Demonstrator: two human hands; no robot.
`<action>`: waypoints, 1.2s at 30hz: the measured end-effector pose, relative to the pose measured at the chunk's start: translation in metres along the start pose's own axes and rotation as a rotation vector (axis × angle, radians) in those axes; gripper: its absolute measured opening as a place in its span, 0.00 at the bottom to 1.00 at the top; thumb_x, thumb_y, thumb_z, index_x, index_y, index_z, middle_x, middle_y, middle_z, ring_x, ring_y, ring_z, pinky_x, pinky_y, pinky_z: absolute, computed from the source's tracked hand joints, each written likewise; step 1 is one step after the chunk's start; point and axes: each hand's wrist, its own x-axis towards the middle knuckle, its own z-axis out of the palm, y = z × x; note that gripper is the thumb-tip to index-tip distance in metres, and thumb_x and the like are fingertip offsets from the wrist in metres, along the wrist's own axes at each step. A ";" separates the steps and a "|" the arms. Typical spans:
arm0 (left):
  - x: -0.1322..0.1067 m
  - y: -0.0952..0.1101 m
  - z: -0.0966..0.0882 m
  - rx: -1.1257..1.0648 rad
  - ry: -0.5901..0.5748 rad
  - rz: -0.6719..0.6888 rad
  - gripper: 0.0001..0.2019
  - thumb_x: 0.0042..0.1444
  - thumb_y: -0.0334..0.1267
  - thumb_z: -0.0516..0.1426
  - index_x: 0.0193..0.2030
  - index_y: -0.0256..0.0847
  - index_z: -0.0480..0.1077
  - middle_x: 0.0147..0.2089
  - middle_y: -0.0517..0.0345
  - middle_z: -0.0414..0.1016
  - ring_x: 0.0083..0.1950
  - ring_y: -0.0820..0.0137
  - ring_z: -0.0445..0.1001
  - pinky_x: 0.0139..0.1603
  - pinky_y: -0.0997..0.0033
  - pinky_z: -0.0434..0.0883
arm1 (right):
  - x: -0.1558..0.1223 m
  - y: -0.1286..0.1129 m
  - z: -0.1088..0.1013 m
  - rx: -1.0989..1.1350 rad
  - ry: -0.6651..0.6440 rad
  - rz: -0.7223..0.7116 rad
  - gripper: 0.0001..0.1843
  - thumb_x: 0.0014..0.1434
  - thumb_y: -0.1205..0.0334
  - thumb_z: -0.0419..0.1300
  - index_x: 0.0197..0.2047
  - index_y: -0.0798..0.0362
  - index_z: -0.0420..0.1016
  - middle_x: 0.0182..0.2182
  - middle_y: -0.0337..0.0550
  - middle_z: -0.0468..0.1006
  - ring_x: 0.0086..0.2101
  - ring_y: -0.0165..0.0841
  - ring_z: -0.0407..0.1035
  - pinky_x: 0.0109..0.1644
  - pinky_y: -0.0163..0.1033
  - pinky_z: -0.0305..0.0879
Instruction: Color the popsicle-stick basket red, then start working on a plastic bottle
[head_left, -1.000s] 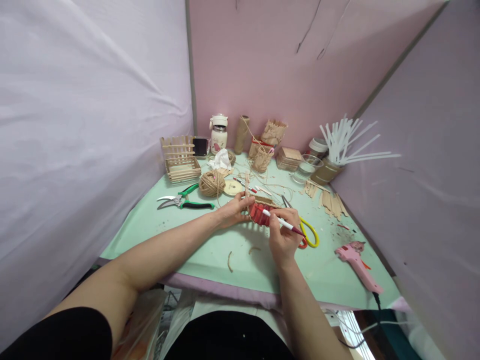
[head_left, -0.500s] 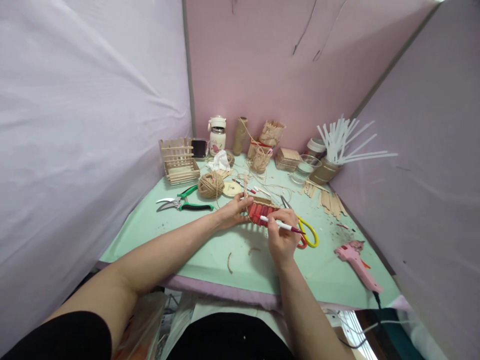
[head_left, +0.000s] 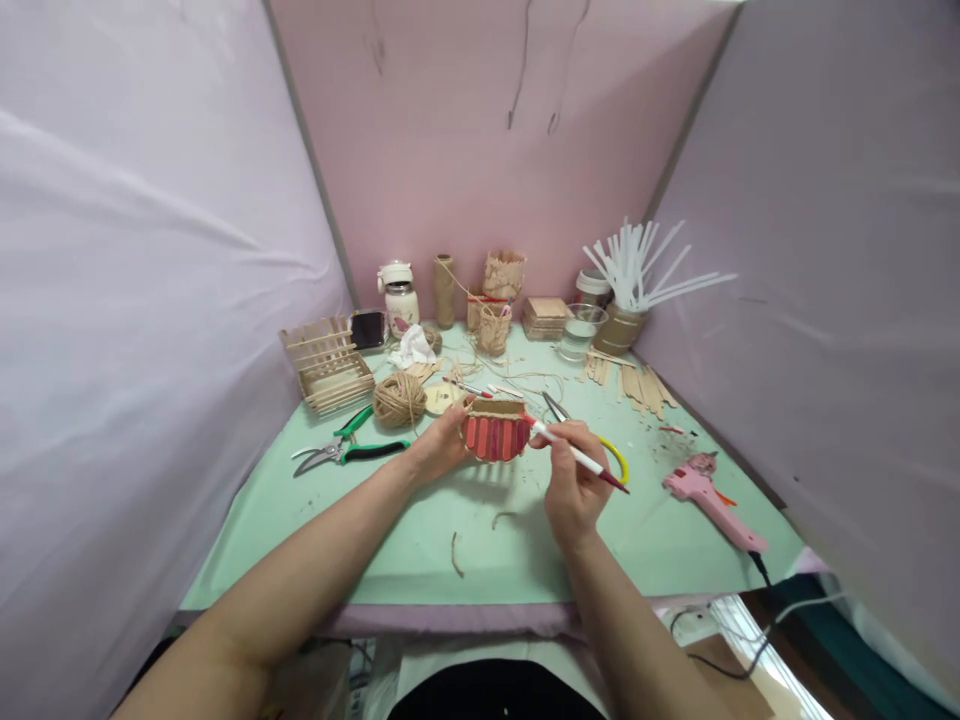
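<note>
My left hand (head_left: 444, 444) grips the left side of a small craft-stick basket (head_left: 496, 438), its front striped in reds and pinks with a twine-coloured rim. It is held up above the table. In my right hand (head_left: 576, 482) is a white marker (head_left: 577, 458) with a dark red end, pinched like a pen. Its red tip is at the basket's upper right edge; whether it touches I cannot tell. Scissors (head_left: 616, 460) with a yellow handle lie partly hidden behind my right hand. Two short twine scraps (head_left: 457, 556) lie on the table in front.
Green-handled pruning shears (head_left: 345, 452) and a twine ball (head_left: 399, 400) lie left. A stick rack (head_left: 334, 385) stands behind them. At right are a pink glue gun (head_left: 712, 500), loose craft sticks (head_left: 637, 385) and a water cup (head_left: 579, 335). A bottle (head_left: 400, 300) stands at the back.
The view has shifted, so the table appears further left. The basket has turned to show its striped front more squarely, and the marker tip has moved from the stripes to the upper right edge.
</note>
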 end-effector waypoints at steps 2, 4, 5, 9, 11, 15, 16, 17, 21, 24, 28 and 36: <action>-0.001 0.002 -0.005 0.004 -0.028 -0.002 0.34 0.50 0.61 0.73 0.59 0.47 0.75 0.64 0.45 0.79 0.63 0.49 0.79 0.53 0.58 0.79 | 0.005 -0.006 -0.005 0.008 0.024 0.036 0.11 0.74 0.61 0.56 0.53 0.48 0.78 0.28 0.35 0.80 0.30 0.34 0.77 0.41 0.45 0.72; -0.001 0.003 -0.010 -0.002 -0.040 0.005 0.36 0.52 0.62 0.71 0.64 0.47 0.74 0.66 0.45 0.79 0.67 0.47 0.77 0.60 0.52 0.77 | 0.012 -0.011 -0.012 -0.004 0.040 0.075 0.11 0.75 0.62 0.56 0.55 0.47 0.78 0.27 0.34 0.80 0.28 0.32 0.78 0.40 0.42 0.73; -0.002 0.004 -0.011 -0.005 -0.045 0.015 0.37 0.53 0.61 0.71 0.66 0.47 0.73 0.67 0.45 0.78 0.68 0.47 0.76 0.63 0.50 0.76 | 0.017 -0.012 -0.016 -0.016 0.044 0.094 0.10 0.75 0.62 0.57 0.54 0.48 0.78 0.28 0.34 0.81 0.29 0.32 0.78 0.39 0.41 0.73; -0.003 0.008 -0.011 0.008 -0.073 -0.004 0.40 0.54 0.58 0.70 0.70 0.45 0.71 0.70 0.44 0.76 0.71 0.48 0.74 0.71 0.49 0.70 | 0.035 -0.003 -0.029 -0.060 0.017 0.162 0.07 0.74 0.63 0.58 0.47 0.48 0.79 0.30 0.37 0.83 0.31 0.32 0.80 0.40 0.39 0.75; -0.004 0.009 -0.011 0.022 -0.066 -0.072 0.39 0.54 0.56 0.70 0.71 0.43 0.71 0.69 0.43 0.77 0.73 0.46 0.72 0.74 0.46 0.67 | 0.040 0.005 -0.034 -0.065 -0.008 0.201 0.07 0.74 0.63 0.58 0.47 0.49 0.79 0.30 0.37 0.83 0.31 0.32 0.80 0.40 0.39 0.75; -0.005 0.008 -0.015 0.064 0.053 -0.145 0.36 0.51 0.49 0.72 0.66 0.41 0.75 0.69 0.40 0.78 0.72 0.43 0.73 0.75 0.40 0.65 | 0.039 0.017 -0.043 -0.047 -0.056 0.298 0.08 0.74 0.62 0.58 0.46 0.48 0.80 0.30 0.37 0.83 0.31 0.32 0.80 0.39 0.38 0.75; -0.006 0.007 -0.017 0.074 0.107 -0.127 0.36 0.49 0.47 0.73 0.65 0.41 0.76 0.68 0.40 0.78 0.71 0.43 0.74 0.75 0.40 0.66 | 0.037 0.018 -0.046 -0.042 -0.052 0.330 0.08 0.74 0.62 0.58 0.47 0.48 0.80 0.30 0.37 0.83 0.31 0.32 0.79 0.39 0.39 0.75; -0.006 0.006 -0.019 0.089 0.174 -0.096 0.35 0.48 0.46 0.74 0.63 0.41 0.77 0.67 0.40 0.79 0.70 0.44 0.75 0.74 0.40 0.67 | 0.035 0.018 -0.048 -0.040 -0.041 0.367 0.08 0.74 0.62 0.59 0.47 0.49 0.80 0.30 0.37 0.83 0.31 0.32 0.79 0.40 0.39 0.75; -0.009 0.000 -0.024 0.187 0.477 0.085 0.31 0.47 0.46 0.75 0.58 0.39 0.80 0.59 0.40 0.84 0.61 0.45 0.82 0.69 0.39 0.72 | 0.027 0.017 -0.056 0.009 -0.010 0.536 0.07 0.73 0.62 0.60 0.46 0.49 0.81 0.30 0.38 0.83 0.32 0.32 0.78 0.42 0.41 0.74; -0.011 -0.005 -0.024 0.236 0.578 0.115 0.31 0.49 0.50 0.74 0.57 0.36 0.80 0.54 0.39 0.86 0.57 0.43 0.84 0.65 0.38 0.74 | 0.023 0.016 -0.056 0.117 -0.063 0.651 0.08 0.73 0.62 0.59 0.45 0.49 0.81 0.29 0.38 0.82 0.31 0.32 0.76 0.39 0.39 0.74; -0.012 -0.010 -0.023 0.245 0.649 0.120 0.29 0.49 0.53 0.73 0.52 0.36 0.80 0.53 0.38 0.85 0.55 0.44 0.85 0.62 0.40 0.76 | 0.017 0.017 -0.054 0.186 -0.084 0.743 0.07 0.72 0.61 0.60 0.44 0.51 0.81 0.27 0.38 0.81 0.29 0.31 0.75 0.38 0.38 0.74; -0.009 -0.014 -0.023 0.214 0.649 0.173 0.32 0.49 0.59 0.73 0.52 0.35 0.81 0.53 0.38 0.86 0.52 0.48 0.86 0.59 0.47 0.78 | 0.009 0.017 -0.055 0.229 -0.165 0.728 0.08 0.73 0.61 0.59 0.43 0.50 0.80 0.28 0.39 0.81 0.30 0.31 0.75 0.36 0.35 0.71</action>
